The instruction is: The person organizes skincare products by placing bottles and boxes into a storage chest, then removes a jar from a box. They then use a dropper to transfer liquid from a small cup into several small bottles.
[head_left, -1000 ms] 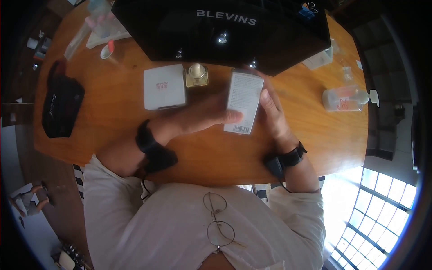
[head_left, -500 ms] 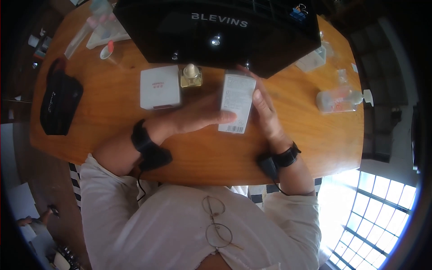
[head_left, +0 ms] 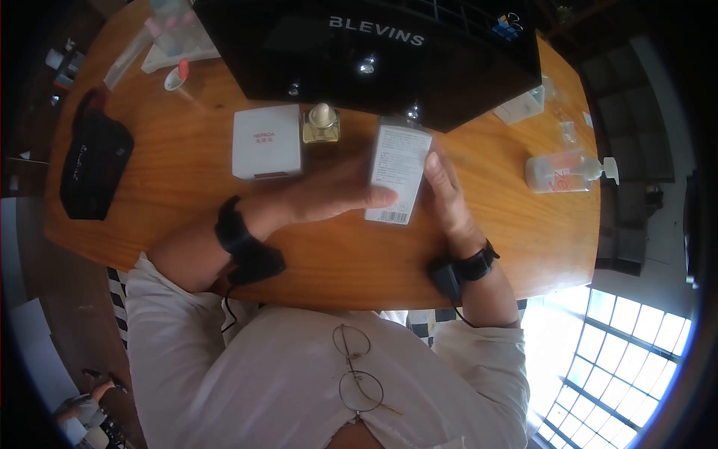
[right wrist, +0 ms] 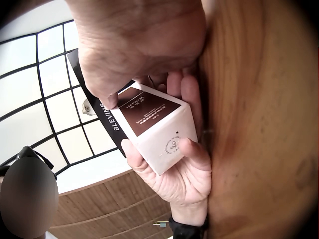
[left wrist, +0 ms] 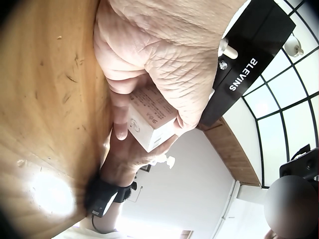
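Note:
Both hands hold a small white carton (head_left: 398, 161) above the near half of the table. Printed text and a barcode on it face up in the head view. My left hand (head_left: 329, 200) grips it with the thumb across the lower face and the fingers underneath. On its other side my right hand (head_left: 450, 196) holds the edge, thumb up along it. A brown panel with white lettering shows on another face of the carton (right wrist: 164, 144) in the right wrist view. In the left wrist view the left palm hides part of the carton (left wrist: 152, 117).
Left of the carton stand a white box (head_left: 267, 153) with red lettering and a glass bottle (head_left: 320, 126) with a pale cap. A large black case (head_left: 359, 63) is behind. A pump bottle (head_left: 561, 173) lies at the right, a black pouch (head_left: 97, 168) at the left.
The head view has shifted slightly. Both hands keep their hold on the carton, and its printed face stays up in nearly the same pose.

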The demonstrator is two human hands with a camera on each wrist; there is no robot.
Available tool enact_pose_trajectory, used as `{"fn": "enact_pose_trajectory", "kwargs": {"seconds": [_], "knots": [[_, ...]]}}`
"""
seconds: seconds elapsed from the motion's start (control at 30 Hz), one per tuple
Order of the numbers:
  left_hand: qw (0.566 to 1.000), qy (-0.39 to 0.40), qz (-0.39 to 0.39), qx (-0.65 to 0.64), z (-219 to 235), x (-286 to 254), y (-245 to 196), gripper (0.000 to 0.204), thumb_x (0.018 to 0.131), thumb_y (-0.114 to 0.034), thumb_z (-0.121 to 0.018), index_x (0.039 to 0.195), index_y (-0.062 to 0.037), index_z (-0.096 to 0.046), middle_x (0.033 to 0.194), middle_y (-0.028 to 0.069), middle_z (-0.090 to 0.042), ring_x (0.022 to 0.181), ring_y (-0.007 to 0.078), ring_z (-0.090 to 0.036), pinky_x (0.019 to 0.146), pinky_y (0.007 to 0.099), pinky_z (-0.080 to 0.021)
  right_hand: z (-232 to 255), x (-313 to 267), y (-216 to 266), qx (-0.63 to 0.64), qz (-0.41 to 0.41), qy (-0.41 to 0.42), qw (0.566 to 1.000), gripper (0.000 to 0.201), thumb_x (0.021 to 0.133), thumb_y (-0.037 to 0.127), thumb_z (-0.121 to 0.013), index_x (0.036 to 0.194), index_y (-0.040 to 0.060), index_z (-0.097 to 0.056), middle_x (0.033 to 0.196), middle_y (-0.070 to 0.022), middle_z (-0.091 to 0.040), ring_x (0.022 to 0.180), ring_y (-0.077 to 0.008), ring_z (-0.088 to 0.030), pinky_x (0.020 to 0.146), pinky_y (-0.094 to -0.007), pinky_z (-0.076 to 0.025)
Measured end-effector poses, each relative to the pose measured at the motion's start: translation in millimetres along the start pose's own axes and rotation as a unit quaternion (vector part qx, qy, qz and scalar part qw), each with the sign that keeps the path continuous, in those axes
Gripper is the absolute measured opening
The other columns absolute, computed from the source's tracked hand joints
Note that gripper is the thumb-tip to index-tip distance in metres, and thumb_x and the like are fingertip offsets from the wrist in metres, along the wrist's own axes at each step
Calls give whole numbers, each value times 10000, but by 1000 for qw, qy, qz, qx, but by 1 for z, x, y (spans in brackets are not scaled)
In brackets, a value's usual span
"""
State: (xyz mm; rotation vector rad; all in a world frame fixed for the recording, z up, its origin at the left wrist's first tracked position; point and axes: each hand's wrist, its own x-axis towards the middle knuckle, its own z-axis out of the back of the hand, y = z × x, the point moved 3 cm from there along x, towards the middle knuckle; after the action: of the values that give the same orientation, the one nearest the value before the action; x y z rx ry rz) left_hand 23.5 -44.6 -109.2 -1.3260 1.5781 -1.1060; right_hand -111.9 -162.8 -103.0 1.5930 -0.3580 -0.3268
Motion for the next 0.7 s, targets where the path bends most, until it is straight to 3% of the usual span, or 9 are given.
{"fn": "enact_pose_trajectory", "kwargs": {"seconds": [0.2, 0.3, 0.7], "knots": [[1000, 18, -6, -21, 0, 2, 1, 918, 883, -517, -699, 1523, -19, -270, 1433, 199, -483, 1345, 306, -489, 1087, 425, -439, 4, -2, -6, -9, -41, -8, 999, 742, 975, 615, -487, 1426, 28, -439, 1227, -105, -576, 1167, -190, -537, 983, -321, -458], [1000, 14, -9, -13, 3, 3, 7, 913, 884, -514, -701, 1522, -20, -273, 1432, 203, -487, 1346, 312, -491, 1083, 430, -446, 2, -1, -5, -18, -17, -16, 1000, 746, 972, 625, -488, 1423, 32, -440, 1202, -95, -578, 1126, -176, -548, 932, -307, -482], [1000, 12, -5, -12, 6, 3, 13, 889, 893, -487, -703, 1514, -11, -281, 1428, 199, -493, 1340, 308, -501, 1086, 427, -446, 0, -1, -1, 8, -21, -3, 1000, 677, 995, 571, -495, 1415, 43, -448, 1199, -83, -572, 1124, -170, -547, 929, -309, -486]]}}
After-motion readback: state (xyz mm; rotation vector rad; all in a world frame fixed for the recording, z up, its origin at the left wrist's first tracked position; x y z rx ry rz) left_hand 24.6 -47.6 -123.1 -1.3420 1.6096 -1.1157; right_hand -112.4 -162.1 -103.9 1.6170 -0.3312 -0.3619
